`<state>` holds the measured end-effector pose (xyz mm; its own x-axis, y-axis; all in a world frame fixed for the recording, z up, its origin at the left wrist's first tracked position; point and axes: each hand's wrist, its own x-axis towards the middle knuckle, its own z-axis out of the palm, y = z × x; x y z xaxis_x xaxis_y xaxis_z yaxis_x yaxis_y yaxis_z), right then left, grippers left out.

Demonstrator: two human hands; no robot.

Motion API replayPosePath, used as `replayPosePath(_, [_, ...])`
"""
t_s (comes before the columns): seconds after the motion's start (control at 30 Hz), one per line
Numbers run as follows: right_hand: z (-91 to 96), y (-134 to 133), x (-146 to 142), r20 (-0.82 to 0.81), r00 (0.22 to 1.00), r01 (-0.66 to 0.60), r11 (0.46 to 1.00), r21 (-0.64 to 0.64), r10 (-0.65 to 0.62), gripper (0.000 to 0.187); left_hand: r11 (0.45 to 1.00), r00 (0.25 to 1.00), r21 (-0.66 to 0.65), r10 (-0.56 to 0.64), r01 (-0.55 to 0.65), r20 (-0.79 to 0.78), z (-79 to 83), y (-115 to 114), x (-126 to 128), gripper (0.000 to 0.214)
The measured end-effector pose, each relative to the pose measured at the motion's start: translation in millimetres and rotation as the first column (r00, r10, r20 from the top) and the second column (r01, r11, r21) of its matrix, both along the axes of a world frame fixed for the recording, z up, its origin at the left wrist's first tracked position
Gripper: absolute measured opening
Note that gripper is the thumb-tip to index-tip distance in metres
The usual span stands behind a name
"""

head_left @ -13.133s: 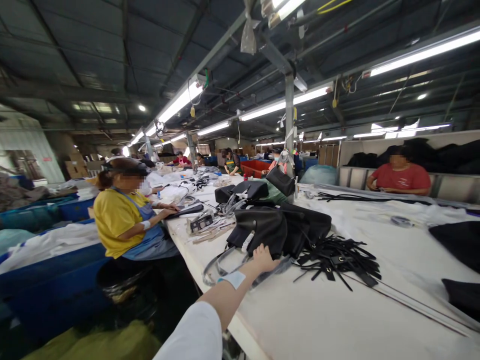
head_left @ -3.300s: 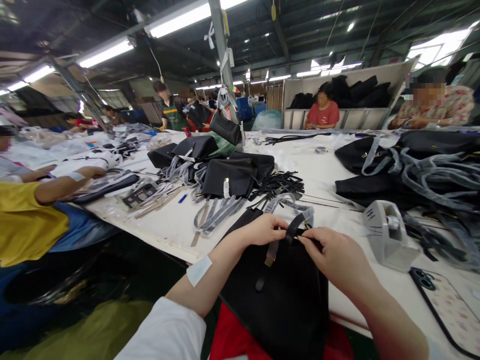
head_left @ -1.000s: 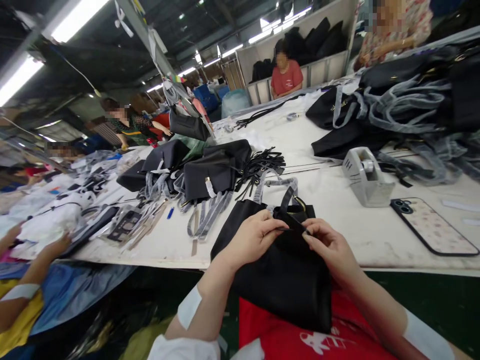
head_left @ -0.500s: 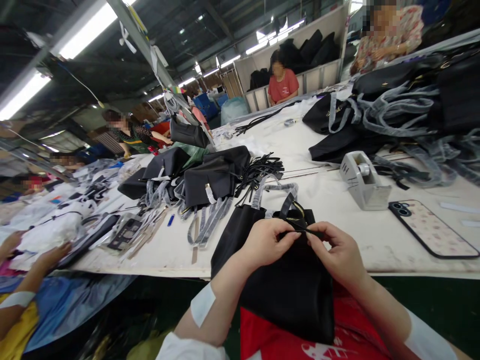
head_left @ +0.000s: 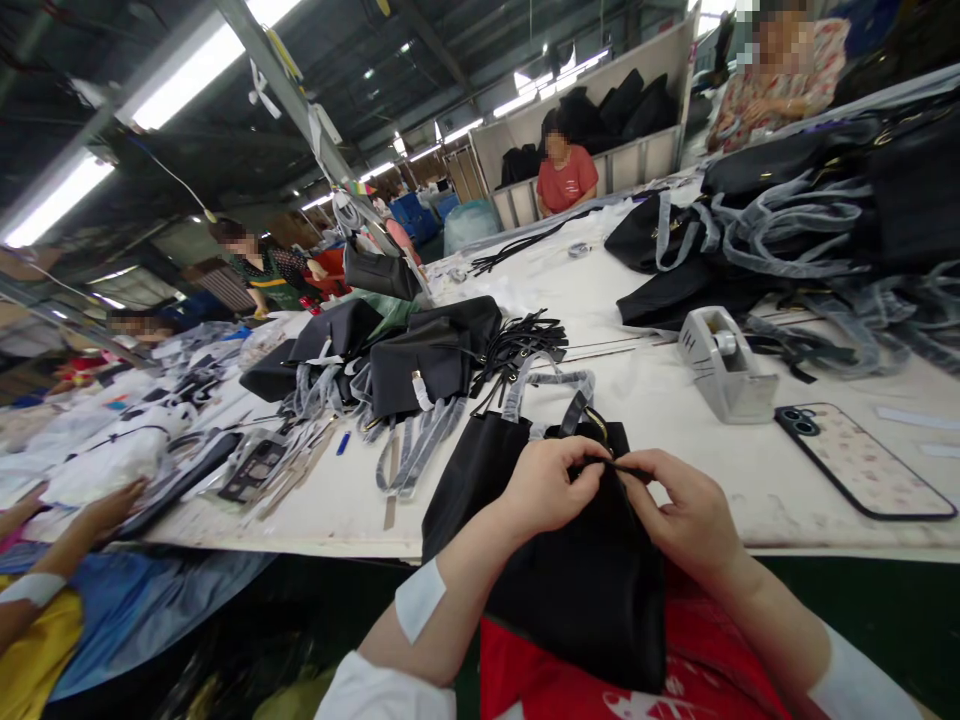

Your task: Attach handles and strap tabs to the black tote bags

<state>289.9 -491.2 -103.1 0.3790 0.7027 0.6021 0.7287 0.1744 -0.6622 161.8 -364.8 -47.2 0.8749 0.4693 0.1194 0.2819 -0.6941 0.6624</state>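
Observation:
A black handbag point(head_left: 570, 590) hangs over the table's near edge onto my lap. My left hand point(head_left: 546, 488) and my right hand point(head_left: 684, 510) meet at its top, each pinching a thin black strap point(head_left: 613, 465) stretched between them. Behind the fingers the bag's wrapped handle point(head_left: 547, 385) and a gold ring rise from its rim. Both hands are closed on the strap.
A grey tape dispenser point(head_left: 724, 365) and a phone point(head_left: 862, 458) lie to the right on the white table point(head_left: 675, 410). Piles of black bags point(head_left: 420, 350) and loose black straps point(head_left: 525, 345) lie behind. Other people sit along the left edge and far side.
My hands have shifted slightly on the bag's top, still pinching the strap between them. The view has tilted a little; the bag stays on my lap.

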Motion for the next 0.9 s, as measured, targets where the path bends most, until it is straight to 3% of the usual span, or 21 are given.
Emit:
replayPosePath(0.1, [-5.9, -0.6, -0.3, -0.004, 1.0, 0.023, 1.0, -0.019, -0.023, 0.008, 0.974, 0.995, -0.214, 0.087, -0.074, 0.055, -9.4, -3.9, 1.1, 0.021])
replayPosePath(0.2, [-7.1, 0.7, -3.0, -0.065, 0.997, 0.027, 0.999, -0.033, -0.029, 0.008, 0.891, 0.975, -0.444, 0.174, -0.098, 0.135, -15.3, -9.8, 2.9, 0.019])
replayPosePath(0.27, [-5.3, 2.1, -5.6, -0.088, 0.996, 0.026, 0.999, -0.044, -0.03, 0.008, 0.857, 0.956, -0.501, 0.233, -0.117, 0.177, -17.9, -14.1, 4.6, 0.016])
replayPosePath(0.4, [-1.8, 5.3, -11.0, -0.086, 0.995, 0.035, 0.997, -0.066, -0.041, 0.009, 0.872, 0.919, -0.446, 0.328, -0.203, 0.221, -25.3, -20.4, 8.7, 0.012])
replayPosePath(0.63, [-8.5, 9.7, -14.6, -0.067, 0.996, 0.056, 0.997, -0.048, -0.059, 0.014, 0.833, 0.875, -0.465, 0.435, -0.3, 0.215, -36.0, -24.0, 11.8, 0.013])
replayPosePath(0.8, [-10.5, 12.6, -14.7, 0.024, 0.998, 0.063, 0.997, -0.054, -0.062, 0.014, 0.886, 0.863, -0.274, 0.441, -0.375, 0.246, -38.7, -24.7, 10.0, 0.01])
replayPosePath(0.9, [-8.0, 13.7, -16.4, 0.051, 0.997, 0.061, 0.997, -0.05, -0.058, 0.015, 0.887, 0.853, -0.211, 0.456, -0.411, 0.254, -40.3, -22.3, 10.6, 0.01])
